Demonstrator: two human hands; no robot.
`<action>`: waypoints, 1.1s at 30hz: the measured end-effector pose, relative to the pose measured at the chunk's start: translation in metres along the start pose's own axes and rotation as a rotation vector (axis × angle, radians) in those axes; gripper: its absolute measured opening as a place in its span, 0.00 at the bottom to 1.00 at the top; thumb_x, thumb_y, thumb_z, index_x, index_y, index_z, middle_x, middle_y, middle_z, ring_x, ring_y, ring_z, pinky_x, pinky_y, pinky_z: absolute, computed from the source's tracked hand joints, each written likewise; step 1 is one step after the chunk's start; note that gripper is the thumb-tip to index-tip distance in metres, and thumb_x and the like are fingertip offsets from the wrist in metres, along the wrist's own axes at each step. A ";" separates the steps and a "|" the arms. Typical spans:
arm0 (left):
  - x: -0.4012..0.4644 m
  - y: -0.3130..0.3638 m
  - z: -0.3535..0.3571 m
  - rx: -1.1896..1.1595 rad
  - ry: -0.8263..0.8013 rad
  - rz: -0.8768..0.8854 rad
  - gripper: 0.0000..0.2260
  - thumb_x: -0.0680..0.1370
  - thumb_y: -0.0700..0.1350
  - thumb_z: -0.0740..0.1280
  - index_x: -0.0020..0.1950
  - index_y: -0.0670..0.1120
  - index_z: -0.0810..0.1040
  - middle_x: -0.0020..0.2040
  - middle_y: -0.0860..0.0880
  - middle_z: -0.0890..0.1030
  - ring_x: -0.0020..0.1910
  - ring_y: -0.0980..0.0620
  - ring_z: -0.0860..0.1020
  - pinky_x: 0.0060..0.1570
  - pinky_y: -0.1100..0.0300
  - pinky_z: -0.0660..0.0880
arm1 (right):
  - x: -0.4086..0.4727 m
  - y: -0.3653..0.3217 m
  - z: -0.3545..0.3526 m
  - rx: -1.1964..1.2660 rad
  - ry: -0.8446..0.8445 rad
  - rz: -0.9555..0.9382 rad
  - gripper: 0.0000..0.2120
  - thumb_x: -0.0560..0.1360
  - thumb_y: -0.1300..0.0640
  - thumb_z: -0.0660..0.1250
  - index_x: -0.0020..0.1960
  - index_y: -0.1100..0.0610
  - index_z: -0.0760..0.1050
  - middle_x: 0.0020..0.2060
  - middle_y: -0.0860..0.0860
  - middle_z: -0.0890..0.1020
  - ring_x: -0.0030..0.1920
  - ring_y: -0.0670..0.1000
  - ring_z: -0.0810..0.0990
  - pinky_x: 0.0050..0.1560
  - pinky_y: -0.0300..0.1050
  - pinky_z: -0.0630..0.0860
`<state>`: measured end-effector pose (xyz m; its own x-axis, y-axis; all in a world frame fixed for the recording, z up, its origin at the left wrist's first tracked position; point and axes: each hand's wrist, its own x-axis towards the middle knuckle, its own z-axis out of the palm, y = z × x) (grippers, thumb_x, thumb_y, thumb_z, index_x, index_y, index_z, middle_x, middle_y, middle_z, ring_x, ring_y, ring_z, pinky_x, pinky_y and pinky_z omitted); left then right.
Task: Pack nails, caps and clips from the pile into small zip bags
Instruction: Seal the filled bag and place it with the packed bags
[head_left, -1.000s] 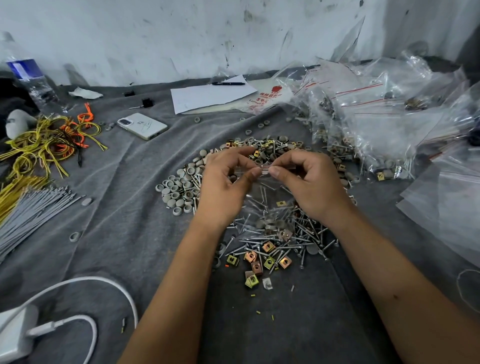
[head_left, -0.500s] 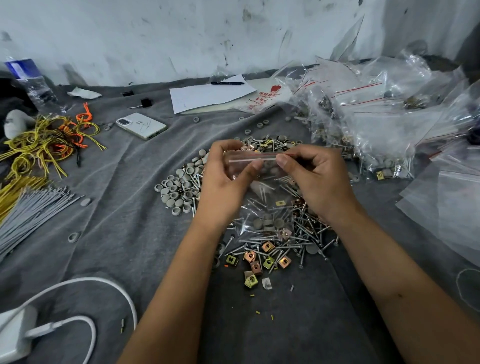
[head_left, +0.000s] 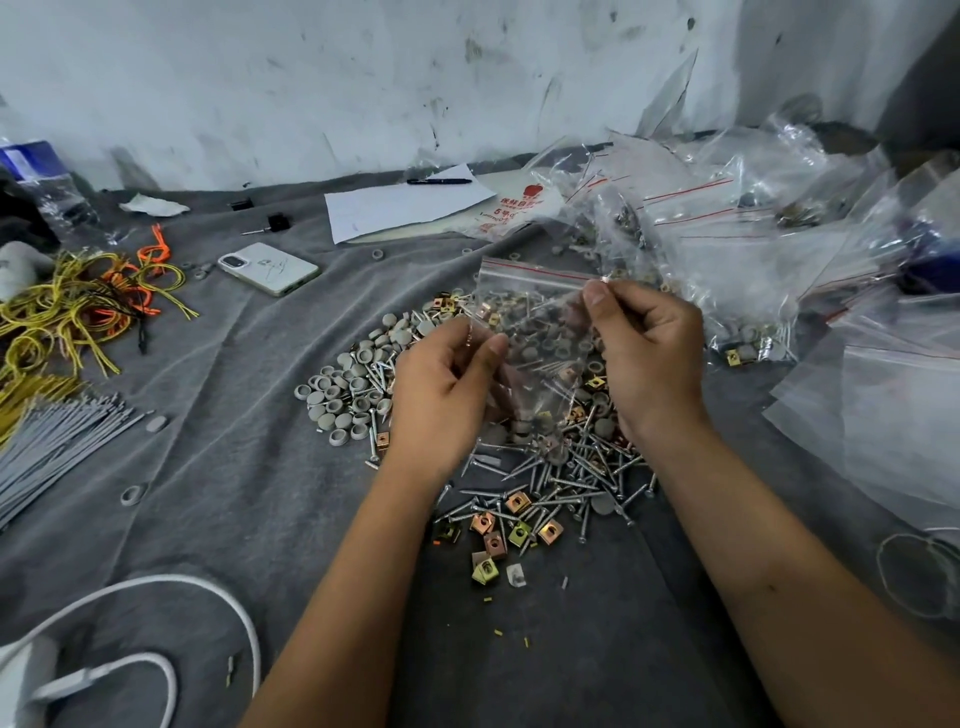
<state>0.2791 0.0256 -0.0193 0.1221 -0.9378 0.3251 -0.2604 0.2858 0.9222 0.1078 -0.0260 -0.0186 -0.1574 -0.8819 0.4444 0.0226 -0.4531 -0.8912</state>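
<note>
Since the frames before, the small zip bag (head_left: 530, 312) has risen from low over the pile and tilted, and the two hands have drawn apart along it. The right hand (head_left: 649, 353) now pinches the bag's upper right corner between thumb and forefinger, the other fingers curled in; the left hand (head_left: 441, 384) pinches the lower left edge, fingers likewise curled. The bag hangs between them, its red-lined zip strip running roughly left to right and rising slightly toward the far left corner, which stands free — neither hand is on it. Whether the zip is sealed cannot be told; a few nails and caps seem to sit inside.

The bag lies directly above the pile of nails (head_left: 561, 467), with grey caps (head_left: 353, 384) just to the left and brass clips (head_left: 514, 530) at the near edge. If it is finished, the heap of filled bags (head_left: 727, 270) lies to the right, nearer the right hand, which probably makes the hand-off. Empty bags (head_left: 893, 415) lie further right.

Outward on the grey cloth (head_left: 208, 467): a phone (head_left: 267, 267), paper with a pen (head_left: 439, 181), yellow and orange cords (head_left: 78, 301), grey ties (head_left: 47, 447), a white cable (head_left: 156, 597).
</note>
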 end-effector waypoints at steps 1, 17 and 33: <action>0.000 0.001 0.002 0.018 0.021 0.015 0.09 0.85 0.42 0.65 0.45 0.46 0.77 0.38 0.44 0.86 0.33 0.40 0.84 0.33 0.46 0.80 | -0.001 0.000 0.001 0.008 0.005 0.019 0.06 0.81 0.57 0.69 0.48 0.53 0.85 0.40 0.50 0.87 0.43 0.48 0.86 0.44 0.39 0.80; 0.028 0.034 0.115 0.061 0.216 -0.066 0.08 0.82 0.46 0.69 0.44 0.50 0.81 0.39 0.51 0.84 0.39 0.47 0.84 0.45 0.42 0.83 | 0.024 -0.015 -0.095 -0.667 -0.137 0.012 0.22 0.82 0.51 0.67 0.34 0.63 0.76 0.25 0.52 0.74 0.28 0.50 0.71 0.34 0.49 0.65; 0.007 0.051 0.242 0.606 0.133 0.418 0.19 0.70 0.34 0.74 0.59 0.43 0.77 0.61 0.40 0.72 0.59 0.42 0.72 0.46 0.57 0.70 | 0.047 -0.028 -0.275 -1.348 -0.207 0.399 0.12 0.70 0.48 0.80 0.41 0.53 0.79 0.39 0.49 0.81 0.41 0.52 0.79 0.39 0.45 0.72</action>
<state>0.0352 -0.0143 -0.0203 0.0020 -0.7324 0.6808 -0.7882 0.4179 0.4518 -0.1713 -0.0192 0.0019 -0.2171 -0.9750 0.0467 -0.9314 0.1926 -0.3090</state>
